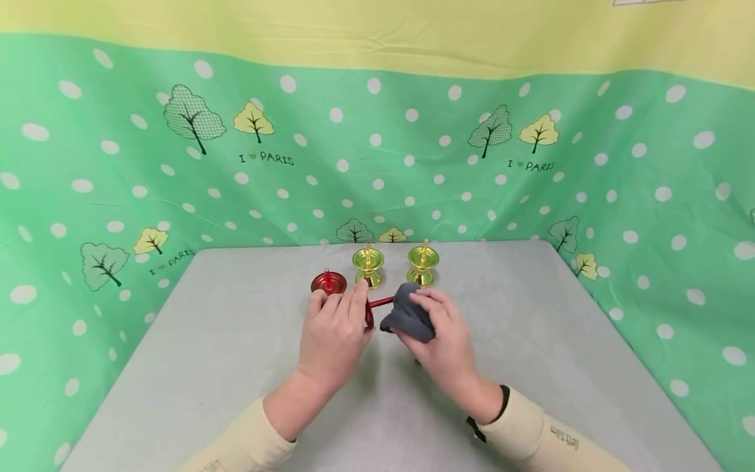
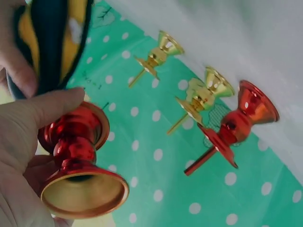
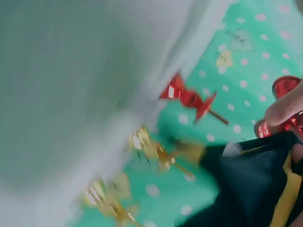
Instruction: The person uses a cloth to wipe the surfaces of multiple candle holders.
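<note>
My left hand (image 1: pixel 331 337) grips a red metallic candle holder (image 2: pixel 75 150), tipped on its side. Its hollow base faces the left wrist camera, and its thin spike (image 1: pixel 381 302) points right in the head view. My right hand (image 1: pixel 449 341) holds a dark cloth (image 1: pixel 407 316), which shows yellow stripes in the left wrist view. The spike's end meets or passes behind the cloth; I cannot tell which. Just beyond my left hand, a second red candle holder (image 1: pixel 329 282) stands upright, partly hidden by the fingers.
Two gold candle holders, a left one (image 1: pixel 368 261) and a right one (image 1: pixel 423 259), stand upright toward the back of the grey table (image 1: pixel 224 367). A green dotted curtain (image 1: pixel 377 164) hangs behind the table and along its sides.
</note>
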Tool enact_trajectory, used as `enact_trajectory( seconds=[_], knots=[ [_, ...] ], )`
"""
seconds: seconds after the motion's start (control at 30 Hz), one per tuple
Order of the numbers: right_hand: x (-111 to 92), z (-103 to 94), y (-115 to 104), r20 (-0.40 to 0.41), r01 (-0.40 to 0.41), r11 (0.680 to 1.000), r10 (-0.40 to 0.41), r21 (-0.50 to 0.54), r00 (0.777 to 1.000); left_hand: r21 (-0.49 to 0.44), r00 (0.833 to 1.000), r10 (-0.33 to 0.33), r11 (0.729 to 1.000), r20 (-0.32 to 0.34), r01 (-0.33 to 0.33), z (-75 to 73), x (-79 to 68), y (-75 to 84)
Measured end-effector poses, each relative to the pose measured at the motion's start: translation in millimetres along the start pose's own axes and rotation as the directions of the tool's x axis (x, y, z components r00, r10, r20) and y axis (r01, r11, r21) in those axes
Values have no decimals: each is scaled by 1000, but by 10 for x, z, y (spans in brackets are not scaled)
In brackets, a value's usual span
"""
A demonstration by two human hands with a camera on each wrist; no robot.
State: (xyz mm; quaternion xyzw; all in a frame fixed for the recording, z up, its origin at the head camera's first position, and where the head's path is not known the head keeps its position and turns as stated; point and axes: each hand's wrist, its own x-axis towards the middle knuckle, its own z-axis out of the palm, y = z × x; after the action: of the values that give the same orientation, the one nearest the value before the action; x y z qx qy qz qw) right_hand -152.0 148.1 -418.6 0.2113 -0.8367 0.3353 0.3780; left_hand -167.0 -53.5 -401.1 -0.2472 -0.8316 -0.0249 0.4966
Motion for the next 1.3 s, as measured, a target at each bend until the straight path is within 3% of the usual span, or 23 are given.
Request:
enact_trajectory(
  seconds=[0.07,0.17,0.23,0.4,0.47,0.53,0.63,0.7,0.8,1.03,1.1,1.17,1.3],
  knots=[
    [36,4,34,-34,229,966,-234,-120,972,-31,1000,3,1000,27,-2,-19,10,3],
    [99,10,51,-11,398,894,-409,-205,912,-105,995,-6,994,95,16,-64,36,12],
    [128,13,55,11,427,877,-436,-221,900,-160,987,-33,985,159,59,-97,57,13],
    [153,25,93,13,352,908,-359,-226,933,-212,955,-99,964,281,163,-122,106,7],
    [152,37,118,-3,365,898,-377,-245,926,-217,949,-113,959,293,182,-115,114,16],
    [153,54,139,-29,428,860,-452,-277,891,-217,949,-127,957,289,194,-107,113,32],
    [167,83,158,-79,539,775,-592,-330,802,-229,950,-143,950,277,210,-99,112,56],
    [184,95,161,-103,583,737,-646,-342,756,-243,947,-154,943,284,226,-96,110,63],
    [208,98,157,-106,605,719,-669,-342,736,-257,935,-169,932,312,254,-94,116,57],
    [317,119,175,-94,598,704,-674,-384,733,-242,897,-204,918,391,314,-131,156,-34],
    [358,92,250,-92,577,709,-660,-406,746,-245,879,-228,904,419,351,-145,153,-82],
    [393,25,365,-104,517,750,-602,-412,792,-263,852,-261,874,454,408,-155,140,-141],
    [352,-213,580,-117,287,905,-337,-314,934,-316,773,-324,774,546,548,-144,108,-256]
  ],
)
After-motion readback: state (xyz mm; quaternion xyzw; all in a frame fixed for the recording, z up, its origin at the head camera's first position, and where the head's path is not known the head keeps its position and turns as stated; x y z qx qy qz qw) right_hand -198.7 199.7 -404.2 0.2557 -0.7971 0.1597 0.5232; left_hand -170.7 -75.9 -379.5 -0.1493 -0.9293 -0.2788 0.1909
